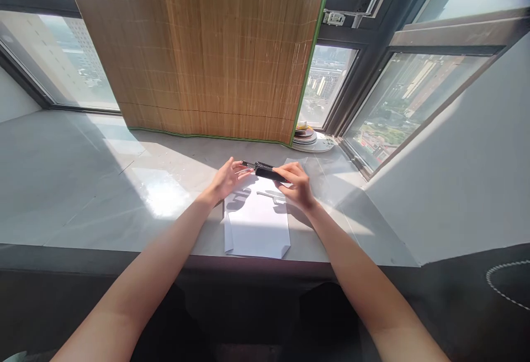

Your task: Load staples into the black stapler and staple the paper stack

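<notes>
While the right hand [298,185] in the head view grasps a long black stapler-like tool [267,171] by its thick end, the left hand [227,179] has its fingers loosely spread at the thin end; whether they pinch it or merely brush it, I cannot tell. The tool hangs between the two hands, over white rectangular paper sheets [259,229] that lie below and nearer the body than both, on a smooth pale grey window ledge [103,196]. Should the right hand's hold loosen, the tool could drop onto the sheets, as the left fingers seem to give little support. The sheets, their near corners curling, could slide if knocked, since neither hand presses them down. Both forearms reach forward and converge, left palm turned inward, right knuckles up with the fingers closing on the tool from the right
</notes>
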The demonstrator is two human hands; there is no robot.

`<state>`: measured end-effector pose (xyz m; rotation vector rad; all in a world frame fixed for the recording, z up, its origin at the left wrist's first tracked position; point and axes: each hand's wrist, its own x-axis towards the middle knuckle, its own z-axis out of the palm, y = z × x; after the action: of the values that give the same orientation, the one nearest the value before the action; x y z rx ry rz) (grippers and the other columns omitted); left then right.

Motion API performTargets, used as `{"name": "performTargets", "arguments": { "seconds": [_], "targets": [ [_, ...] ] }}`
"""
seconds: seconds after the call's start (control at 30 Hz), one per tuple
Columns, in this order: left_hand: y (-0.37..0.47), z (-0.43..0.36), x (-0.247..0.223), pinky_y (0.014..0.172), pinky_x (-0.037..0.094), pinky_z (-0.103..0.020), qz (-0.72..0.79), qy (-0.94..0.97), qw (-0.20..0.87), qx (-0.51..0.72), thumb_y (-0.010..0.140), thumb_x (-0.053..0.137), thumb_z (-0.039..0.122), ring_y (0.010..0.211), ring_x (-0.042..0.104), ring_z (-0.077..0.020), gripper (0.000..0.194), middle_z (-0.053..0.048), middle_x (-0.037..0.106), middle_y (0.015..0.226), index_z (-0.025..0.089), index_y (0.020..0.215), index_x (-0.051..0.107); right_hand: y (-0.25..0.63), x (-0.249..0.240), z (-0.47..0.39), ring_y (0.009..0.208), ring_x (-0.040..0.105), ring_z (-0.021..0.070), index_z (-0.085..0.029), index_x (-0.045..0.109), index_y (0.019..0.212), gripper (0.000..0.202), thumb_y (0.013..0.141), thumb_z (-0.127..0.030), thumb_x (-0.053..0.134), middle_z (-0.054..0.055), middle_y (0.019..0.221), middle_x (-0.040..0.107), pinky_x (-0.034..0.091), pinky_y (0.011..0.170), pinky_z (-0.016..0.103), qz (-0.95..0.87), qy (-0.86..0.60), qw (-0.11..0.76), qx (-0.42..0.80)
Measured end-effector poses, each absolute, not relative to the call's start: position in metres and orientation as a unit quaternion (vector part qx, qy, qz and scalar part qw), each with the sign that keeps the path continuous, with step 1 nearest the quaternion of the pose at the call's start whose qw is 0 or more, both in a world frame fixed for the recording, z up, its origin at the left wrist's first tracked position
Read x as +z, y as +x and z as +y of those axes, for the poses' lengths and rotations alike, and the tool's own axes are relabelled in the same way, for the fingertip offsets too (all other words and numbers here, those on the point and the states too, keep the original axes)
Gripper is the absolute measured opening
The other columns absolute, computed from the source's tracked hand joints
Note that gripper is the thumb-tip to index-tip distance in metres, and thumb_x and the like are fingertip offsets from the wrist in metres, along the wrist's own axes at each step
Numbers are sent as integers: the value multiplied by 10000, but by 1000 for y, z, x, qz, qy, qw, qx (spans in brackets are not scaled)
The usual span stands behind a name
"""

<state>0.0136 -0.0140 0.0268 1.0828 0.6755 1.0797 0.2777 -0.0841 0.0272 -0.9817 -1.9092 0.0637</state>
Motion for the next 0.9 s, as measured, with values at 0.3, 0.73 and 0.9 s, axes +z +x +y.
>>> {"name": "performTargets", "arguments": {
  "seconds": [0.3, 0.73, 0.9],
  "targets": [
    [12, -16, 22, 956, 640, -489, 318, 436, 733, 414, 1006, 592, 628, 994, 761, -316, 491, -148, 770, 918, 162, 996, 748, 276, 23, -84, 1070, 606, 283, -367, 749, 1304, 315, 1074, -289, 548, 72, 1213, 736, 444, 1099, 527, -852, -395, 345, -12],
    [7, -5, 20, 1271, 445, -443, 310, 410, 670, 535, 869, 684, 64, 1360, 665, -285, 202, -173, 762, 1265, 128, 1056, 726, 279, 31, -85, 782, 577, 189, -254, 825, 1097, 290, 849, -403, 835, 41, 947, 662, 508, 687, 347, -734, -388, 508, 232],
    [10, -6, 16, 1205, 507, -473, 305, 447, 659, 523, 961, 752, 257, 1140, 777, -261, 171, -167, 801, 1144, 140, 1078, 708, 271, 26, -84, 821, 609, 200, -245, 825, 1130, 364, 848, -474, 854, 43, 949, 698, 529, 738, 353, -796, -341, 399, 300]
  ]
}}
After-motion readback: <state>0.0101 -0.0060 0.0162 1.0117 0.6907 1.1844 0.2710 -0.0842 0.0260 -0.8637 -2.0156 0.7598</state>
